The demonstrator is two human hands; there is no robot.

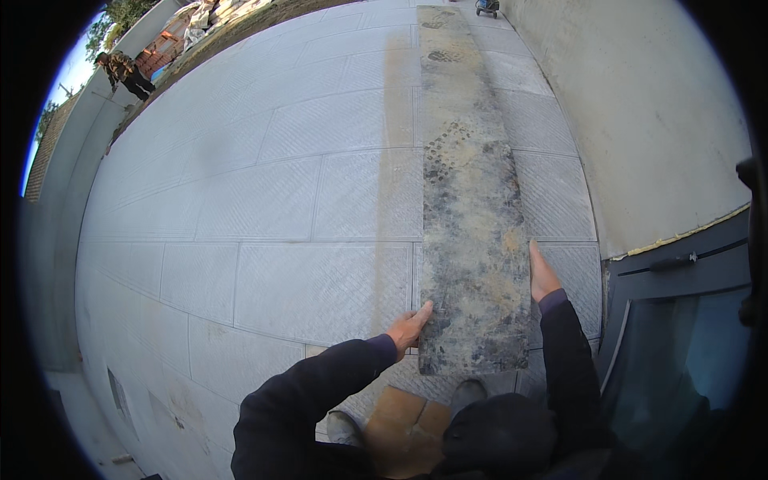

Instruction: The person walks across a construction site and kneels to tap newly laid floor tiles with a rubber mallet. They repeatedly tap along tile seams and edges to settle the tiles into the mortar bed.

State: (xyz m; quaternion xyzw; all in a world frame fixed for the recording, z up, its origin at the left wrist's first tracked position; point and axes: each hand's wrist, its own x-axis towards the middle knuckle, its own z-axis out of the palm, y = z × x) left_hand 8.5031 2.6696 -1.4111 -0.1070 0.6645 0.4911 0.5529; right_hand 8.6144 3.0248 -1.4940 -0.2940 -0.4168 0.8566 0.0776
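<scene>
A long, flat board [474,264], dark and smeared with tan dirt, stretches away from in front of me along the paving. Boot prints mark its far part. My left hand [409,328] grips the left edge near the closest end, thumb on top and the other fingers partly hidden by the rim. Slightly farther out, my right hand [542,272] holds the right edge, its fingers pressed along the side and partly out of sight below. Whether the near end is lifted off the ground I cannot tell exactly.
Grey textured paving [320,196] spreads left, with a tan dirt streak beside the board. A plain wall [640,120] and a dark door [680,312] stand close on the right. Brown tiles [396,424] lie between my shoes. Far left, a person [125,74] stands; a small wheeled thing [487,7] is beyond.
</scene>
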